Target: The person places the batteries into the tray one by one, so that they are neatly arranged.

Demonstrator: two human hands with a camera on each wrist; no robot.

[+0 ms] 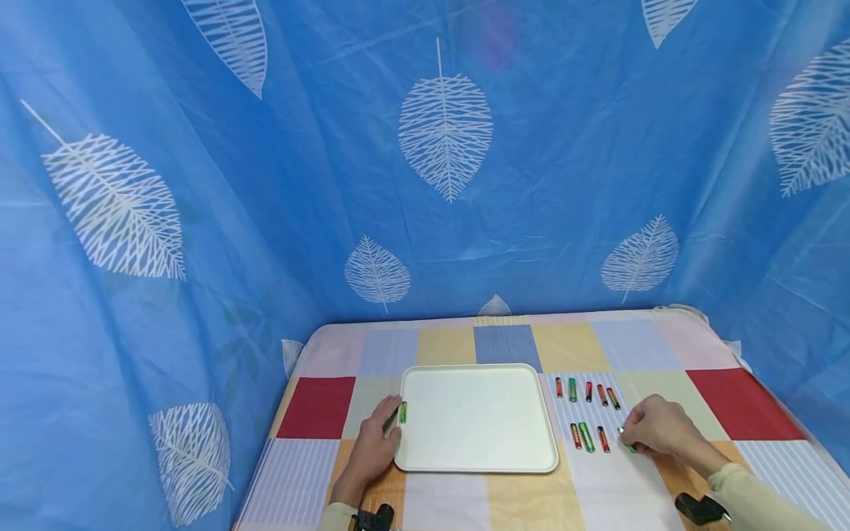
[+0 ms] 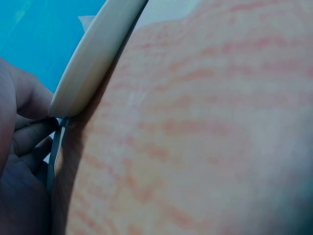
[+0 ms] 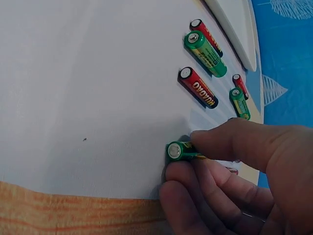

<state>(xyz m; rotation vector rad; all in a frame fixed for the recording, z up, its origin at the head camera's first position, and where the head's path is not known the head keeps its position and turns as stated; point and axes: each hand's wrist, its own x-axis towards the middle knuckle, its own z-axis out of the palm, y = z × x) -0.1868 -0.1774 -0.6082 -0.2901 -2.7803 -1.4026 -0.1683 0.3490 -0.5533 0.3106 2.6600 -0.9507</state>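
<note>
Head | green battery [image 3: 184,151]: pinched in right hand [image 1: 660,426] | tray [image 1: 478,424]: touching left hand [image 1: 373,445]

Head — above, forward-down | wrists — close | head, right wrist share: batteries [image 1: 586,437]

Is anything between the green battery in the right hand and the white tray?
Yes: two red batteries and another green battery lie flat in a row between the held battery and the tray.
</note>
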